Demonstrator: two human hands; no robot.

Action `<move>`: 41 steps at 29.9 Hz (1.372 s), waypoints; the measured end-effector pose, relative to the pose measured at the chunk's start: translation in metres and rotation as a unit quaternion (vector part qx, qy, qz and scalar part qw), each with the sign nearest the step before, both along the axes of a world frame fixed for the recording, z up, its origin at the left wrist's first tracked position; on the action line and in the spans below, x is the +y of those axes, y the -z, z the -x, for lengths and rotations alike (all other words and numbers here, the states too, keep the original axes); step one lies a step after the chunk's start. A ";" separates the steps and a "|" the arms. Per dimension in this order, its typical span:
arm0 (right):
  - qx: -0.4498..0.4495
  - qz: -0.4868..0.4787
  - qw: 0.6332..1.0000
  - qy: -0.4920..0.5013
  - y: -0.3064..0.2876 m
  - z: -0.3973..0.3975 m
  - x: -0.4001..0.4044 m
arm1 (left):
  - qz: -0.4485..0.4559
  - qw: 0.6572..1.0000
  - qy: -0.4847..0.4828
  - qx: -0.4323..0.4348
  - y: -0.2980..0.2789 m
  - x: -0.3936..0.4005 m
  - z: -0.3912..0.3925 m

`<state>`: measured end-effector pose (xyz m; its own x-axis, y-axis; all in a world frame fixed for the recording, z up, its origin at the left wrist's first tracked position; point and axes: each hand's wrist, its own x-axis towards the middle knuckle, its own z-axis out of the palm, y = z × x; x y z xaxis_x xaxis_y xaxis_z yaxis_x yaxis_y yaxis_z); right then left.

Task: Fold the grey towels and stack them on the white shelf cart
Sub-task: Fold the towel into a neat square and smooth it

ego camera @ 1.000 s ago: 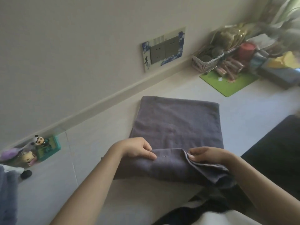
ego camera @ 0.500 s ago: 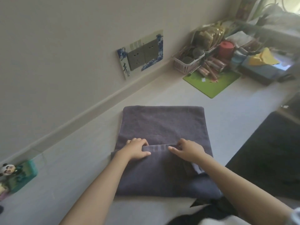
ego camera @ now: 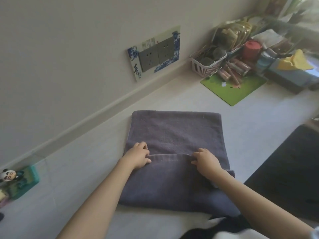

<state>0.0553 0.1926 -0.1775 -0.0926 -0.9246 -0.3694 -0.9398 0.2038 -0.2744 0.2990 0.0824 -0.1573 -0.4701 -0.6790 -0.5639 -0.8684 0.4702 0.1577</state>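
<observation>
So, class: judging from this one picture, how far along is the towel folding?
Done: nothing stacked that can be seen; no cart in view. In hand: the left hand and right hand grip the near edge of the grey towel, folded partway over. Left: finish the fold, then stack it.

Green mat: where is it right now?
In the head view the green mat lies far right on the white surface, beyond the grey towel, with the pink basket at its far edge.

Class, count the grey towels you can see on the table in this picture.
1: the grey towel lies mid-table, both hands gripping its folded edge. Others may be out of view.
</observation>
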 end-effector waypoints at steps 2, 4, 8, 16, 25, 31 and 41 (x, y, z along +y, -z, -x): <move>0.020 0.038 0.999 -0.001 -0.002 0.001 -0.010 | 0.003 0.999 -0.034 -0.004 0.004 0.007 -0.002; 0.023 0.065 0.997 -0.022 -0.003 0.002 -0.027 | -0.006 0.997 -0.076 -0.024 0.008 0.018 -0.006; 0.043 0.038 0.993 -0.108 -0.012 0.002 -0.065 | -0.005 0.991 -0.131 -0.033 0.010 0.033 -0.015; 0.088 -0.055 0.979 -0.177 -0.009 0.010 -0.102 | 0.048 0.975 -0.218 0.020 0.007 0.042 -0.023; 0.117 -0.038 0.973 -0.195 0.001 0.014 -0.104 | 0.126 0.966 -0.222 -0.027 0.012 0.043 -0.010; 0.167 0.170 0.957 -0.167 -0.001 -0.004 -0.064 | 0.335 0.903 -0.269 0.022 0.022 0.078 0.016; 0.058 0.116 0.977 -0.171 0.046 -0.014 0.002 | 0.206 0.942 -0.259 0.052 0.065 0.138 0.048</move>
<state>0.0691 0.1944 -0.2232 0.2071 -0.9666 -0.1509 -0.9697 -0.1823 -0.1627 0.2506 0.2207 -0.2220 -0.0531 -0.9839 -0.1705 -0.9880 0.0269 0.1522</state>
